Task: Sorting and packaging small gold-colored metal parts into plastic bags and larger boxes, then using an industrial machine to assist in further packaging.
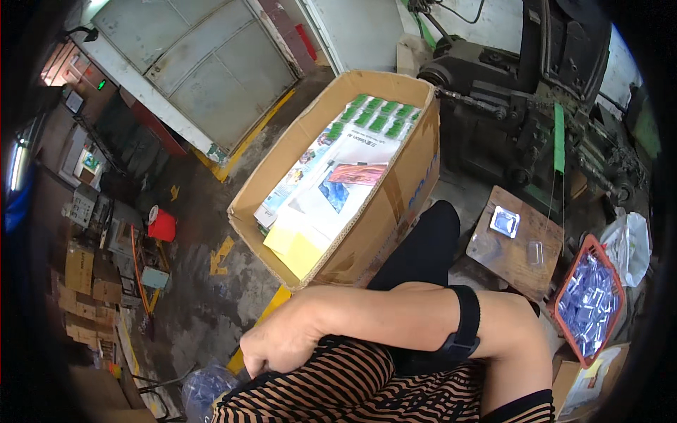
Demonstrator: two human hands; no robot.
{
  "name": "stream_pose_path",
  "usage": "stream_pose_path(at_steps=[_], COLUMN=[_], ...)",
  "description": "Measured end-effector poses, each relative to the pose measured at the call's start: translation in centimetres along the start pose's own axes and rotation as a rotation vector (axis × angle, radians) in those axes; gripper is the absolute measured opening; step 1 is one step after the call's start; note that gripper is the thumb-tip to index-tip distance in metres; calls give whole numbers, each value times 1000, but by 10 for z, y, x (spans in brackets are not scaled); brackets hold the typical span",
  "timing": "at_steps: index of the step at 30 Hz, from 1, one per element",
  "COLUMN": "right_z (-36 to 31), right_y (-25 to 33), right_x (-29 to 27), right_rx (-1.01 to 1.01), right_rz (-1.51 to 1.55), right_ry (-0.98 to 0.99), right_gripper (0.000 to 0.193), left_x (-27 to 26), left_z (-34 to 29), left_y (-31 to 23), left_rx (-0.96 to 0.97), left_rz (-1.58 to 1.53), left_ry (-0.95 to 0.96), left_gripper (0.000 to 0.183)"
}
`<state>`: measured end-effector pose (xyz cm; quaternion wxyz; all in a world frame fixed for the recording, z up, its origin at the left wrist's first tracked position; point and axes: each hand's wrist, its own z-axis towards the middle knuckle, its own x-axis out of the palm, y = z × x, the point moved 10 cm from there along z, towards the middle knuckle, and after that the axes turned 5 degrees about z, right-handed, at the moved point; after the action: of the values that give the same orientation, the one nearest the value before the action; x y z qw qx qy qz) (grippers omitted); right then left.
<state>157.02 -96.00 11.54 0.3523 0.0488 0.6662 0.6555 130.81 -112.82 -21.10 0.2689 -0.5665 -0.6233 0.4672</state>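
My right arm, with a black band near the elbow, reaches across my striped top toward the lower left. My right hand (281, 345) is closed with its fingers curled under, and whatever they may hold is hidden. A clear plastic bag (209, 389) lies nearest to that hand, partly covered by my striped clothing. Just beyond my forearm stands an open cardboard box (396, 208). Inside it lie several green-topped clear packs (374, 118), printed sheets (356, 149) and a yellow paper (297, 251). My left hand is out of sight.
At right, a wooden board (518, 247) carries clear plastic shells (505, 221). Beside it sit a red basket (570, 276) of clear plastic pieces (591, 303) and a white plastic bag (626, 247). A dark machine (486, 99) stands behind. A red bucket (162, 224) is at left.
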Motion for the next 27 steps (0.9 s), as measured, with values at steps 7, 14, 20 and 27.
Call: stream_pose_path(at_steps=[7,14,20,27], right_z=[-31,-56,-62,-83], right_y=[-15,10,-14,-8], right_x=[-41,-55,-53,-48], right_rx=[62,87,98,-5], right_rz=[-1,-254,5,-25], right_ry=[-412,-575,-523,-562], right_gripper=[23,25,26,25], left_x=[-14,-98,-145,-117], left_z=[-2,-39,-46,4], left_y=[-2,-19,-43,-52], left_rx=[45,103,178,275], left_rz=[84,204,291,305], left_ry=[-12,-311,-488,-399], left_gripper=[20,20,20,20])
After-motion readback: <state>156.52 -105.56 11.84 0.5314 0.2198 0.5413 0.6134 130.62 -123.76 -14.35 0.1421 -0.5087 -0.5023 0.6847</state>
